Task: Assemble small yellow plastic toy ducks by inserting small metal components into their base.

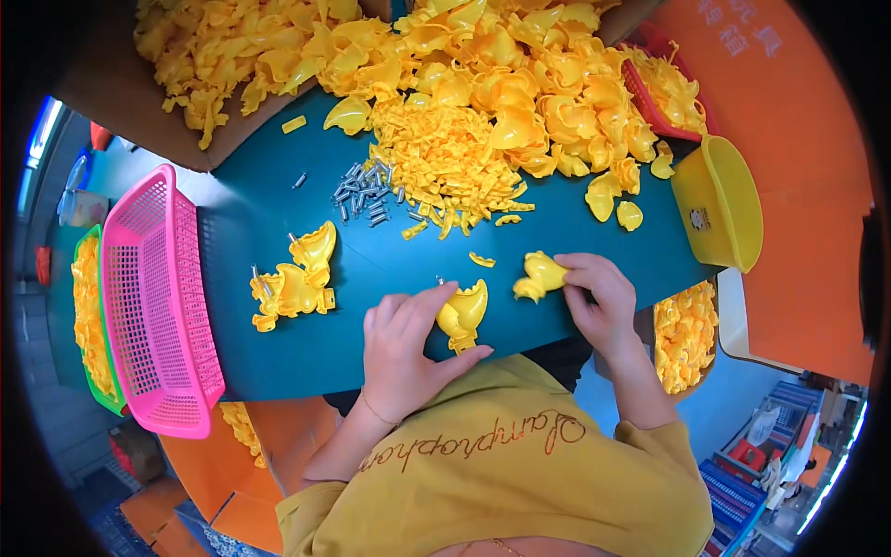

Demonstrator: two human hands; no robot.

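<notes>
Two hands, two yellow shells

Right now the left hand (401, 357) rests near the front edge of the dark green bench (278, 353). Its thumb and fingers are pinching a yellow shell piece (462, 314), and a small metal pin pokes up at the top of that piece. The right hand (601, 302) is just beside it, also by the front edge. Its fingers are closed on a second yellow shell (540, 276), which is lifted a little toward the first one.

It looks like the two halves are meant to go together. To do that well, keep the left piece flat and still on the bench. Bring the right piece over slowly, line up the edges, then push gently so the pin does not bend.

Some finished-looking yellow shapes (295, 278) lie near the left edge, close to a pink basket (153, 306). A little bunch of metal pins (364, 193) sits in the middle, next to a pile of tiny yellow bits (445, 158). A big heap of shells (520, 84) fills the back edge, and a yellow tub (719, 200) hangs off the right edge.
</notes>
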